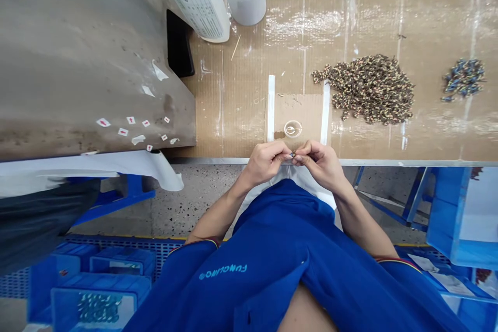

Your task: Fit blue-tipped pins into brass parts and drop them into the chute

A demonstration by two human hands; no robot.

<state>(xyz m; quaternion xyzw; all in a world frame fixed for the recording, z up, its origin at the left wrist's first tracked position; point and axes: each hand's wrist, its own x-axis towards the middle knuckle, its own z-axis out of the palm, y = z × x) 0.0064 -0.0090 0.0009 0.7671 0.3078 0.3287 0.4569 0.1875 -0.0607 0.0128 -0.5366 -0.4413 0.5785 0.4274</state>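
1. The left hand [268, 162], bare, has its thumb and index finger pinched together at the front edge of the long bench top covered in brown cardboard [237, 104].
2. The right hand [317, 162], also bare, meets it there with its fingertips closed in a narrow pinch.
3. Between both sets of fingertips sits the tiny blue and brownish part [293, 154], gripped from both sides; its finer shape is too small to tell.
4. Just beyond the fingers, a small, clear, round ring [292, 128] lies on the cardboard, between 2 straight strips of white tape [271, 109].
5. Beyond the right hand and to its right spreads a large heap of small brown and cream parts [369, 91], its near left end touching the right strip.
6. Farther right, well apart from that heap, lies a smaller cluster of blue and brown parts [465, 79].
7. Toward the far left of the cardboard, a thin, pale wooden stick [235, 47] lies near a white cylindrical cup [248, 10] with scraps inside.
8. Left of the bench, white stickers with red arrows [123, 132] dot a grey metal surface [78, 46].
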